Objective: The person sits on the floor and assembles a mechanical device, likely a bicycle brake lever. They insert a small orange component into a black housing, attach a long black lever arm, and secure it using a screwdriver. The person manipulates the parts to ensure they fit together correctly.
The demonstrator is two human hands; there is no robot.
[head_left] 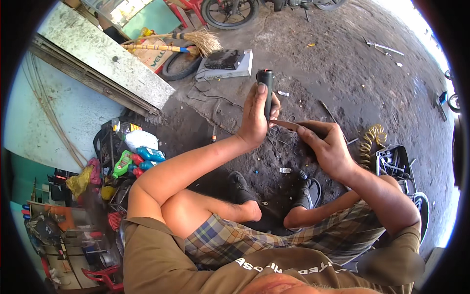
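My left hand [253, 120] is wrapped round a dark, upright cylinder [269, 90], with the thumb pressed along its side. A small reddish spot shows at the cylinder's top; its exact kind I cannot make out. My right hand [329, 151] pinches a thin, flat, brownish strip that looks like a blade [285, 124]. The strip's far tip meets the lower end of the cylinder, close to my left fingers. Both hands are held up in front of my knees, above the dark dirt ground [274, 161].
Coloured bottles [142, 154] stand at the left. Ahead lie a box [240, 70], a tyre [181, 68] and a straw broom [203, 40]. A coiled yellow hose [370, 139] and a tray of tools [395, 161] are at the right. A motorcycle wheel [230, 13] stands at the back.
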